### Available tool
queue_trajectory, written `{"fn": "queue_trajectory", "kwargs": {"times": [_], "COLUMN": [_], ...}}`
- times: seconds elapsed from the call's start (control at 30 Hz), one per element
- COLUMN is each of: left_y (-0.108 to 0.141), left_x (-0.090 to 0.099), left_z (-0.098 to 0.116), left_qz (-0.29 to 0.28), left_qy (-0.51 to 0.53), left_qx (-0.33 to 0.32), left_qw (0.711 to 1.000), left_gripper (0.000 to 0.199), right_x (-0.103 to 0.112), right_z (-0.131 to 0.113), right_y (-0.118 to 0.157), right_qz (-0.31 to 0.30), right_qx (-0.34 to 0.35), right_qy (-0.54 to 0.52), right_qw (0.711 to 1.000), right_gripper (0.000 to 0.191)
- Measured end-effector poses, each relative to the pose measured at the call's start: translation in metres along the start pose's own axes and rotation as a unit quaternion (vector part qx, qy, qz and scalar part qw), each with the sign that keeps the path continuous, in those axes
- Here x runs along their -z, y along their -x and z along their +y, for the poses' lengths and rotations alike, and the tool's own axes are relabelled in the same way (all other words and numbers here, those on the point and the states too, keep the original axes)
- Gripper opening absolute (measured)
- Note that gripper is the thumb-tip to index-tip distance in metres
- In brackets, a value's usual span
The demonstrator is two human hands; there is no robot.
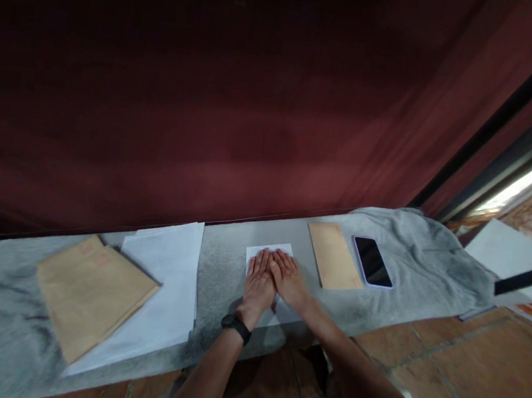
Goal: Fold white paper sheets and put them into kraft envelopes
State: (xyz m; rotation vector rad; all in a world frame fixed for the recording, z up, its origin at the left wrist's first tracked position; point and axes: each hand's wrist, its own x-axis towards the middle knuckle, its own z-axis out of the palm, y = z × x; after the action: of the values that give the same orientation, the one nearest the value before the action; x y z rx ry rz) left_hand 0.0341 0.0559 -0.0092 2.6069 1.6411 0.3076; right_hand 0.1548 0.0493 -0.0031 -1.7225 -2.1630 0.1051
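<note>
A white sheet of paper [288, 314], perhaps folded, lies on the grey cloth in front of me, mostly covered by my hands. My left hand [260, 282] rests flat on it with fingers stretched out, a black watch [236, 327] on the wrist. My right hand [290, 280] also presses flat on the paper, its fingers extended and its thumb side touching or slightly overlapping the left. Just to the right is a single brown envelope [336, 257], apart from both hands.
A narrow surface under grey cloth [221, 264] runs along a dark red wall [254, 128]. Brown envelopes [94, 295] overlap a stack of white paper [166, 283] on the left. A phone [372, 262] lies at right. Tiled floor [490, 368] shows in front; white board [508, 250] beyond.
</note>
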Motion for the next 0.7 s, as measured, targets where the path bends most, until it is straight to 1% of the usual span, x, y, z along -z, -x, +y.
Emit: {"fn": "queue_trajectory", "kwargs": {"times": [0.17, 0.33, 0.53, 0.6, 0.7], "left_y": [-0.005, -0.004, 0.006, 0.008, 0.011], "left_x": [0.007, 0.01, 0.01, 0.011, 0.012], "left_z": [-0.01, -0.025, -0.037, -0.039, -0.041], "left_qz": [-0.005, 0.002, 0.018, 0.028, 0.045], "left_qy": [-0.026, -0.033, -0.04, -0.038, -0.038], "left_qx": [0.042, 0.088, 0.113, 0.12, 0.149], "left_qw": [0.999, 0.996, 0.993, 0.992, 0.987], "left_gripper": [0.057, 0.058, 0.058, 0.058, 0.057], "right_x": [-0.01, -0.014, -0.015, -0.014, -0.011], "right_z": [0.005, 0.021, 0.035, 0.037, 0.037], "right_y": [-0.004, -0.006, 0.002, 0.005, 0.01], "right_qz": [0.021, 0.053, 0.084, 0.09, 0.091], "right_qx": [-0.003, 0.0, -0.036, -0.048, -0.065], "right_qy": [0.034, 0.062, 0.089, 0.09, 0.084], "right_qw": [0.999, 0.997, 0.992, 0.991, 0.99], "right_gripper": [0.051, 0.055, 0.057, 0.056, 0.056]}}
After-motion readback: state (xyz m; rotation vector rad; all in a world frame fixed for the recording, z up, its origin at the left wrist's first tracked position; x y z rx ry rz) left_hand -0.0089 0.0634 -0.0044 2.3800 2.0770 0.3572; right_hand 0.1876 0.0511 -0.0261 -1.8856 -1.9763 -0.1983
